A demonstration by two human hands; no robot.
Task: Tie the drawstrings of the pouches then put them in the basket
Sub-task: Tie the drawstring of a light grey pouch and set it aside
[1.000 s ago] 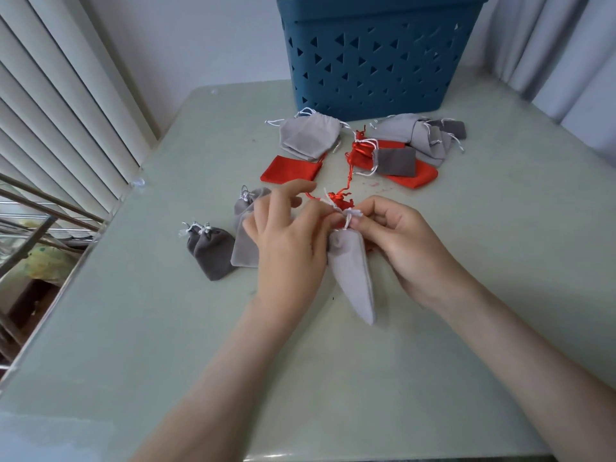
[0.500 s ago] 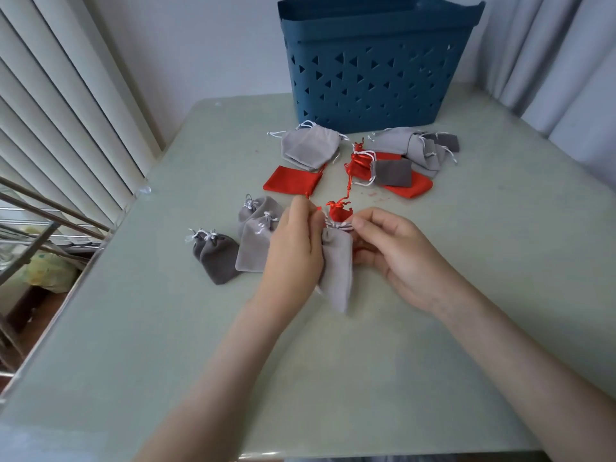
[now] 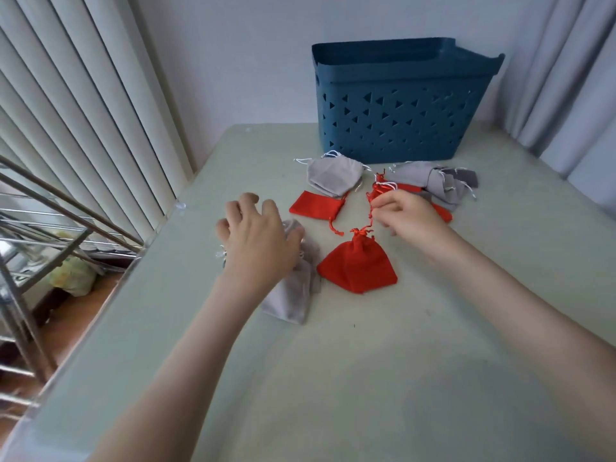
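Observation:
A red pouch with its neck cinched lies mid-table. My right hand pinches its red drawstring just above it. My left hand lies with fingers spread over a cluster of grey pouches to the left, touching them. The blue basket stands at the back of the table. Before it lie a light grey pouch, a flat red pouch, and a heap of grey and red pouches partly hidden behind my right hand.
Vertical blinds and a metal rack flank the table's left edge. Curtains hang at the back right. The pale green tabletop stretches bare toward me.
Both hands let go of the light grey pouch; it now lies with the grey cluster under my left hand. My right hand moved back and took a red pouch's drawstring. The camera tilted up.

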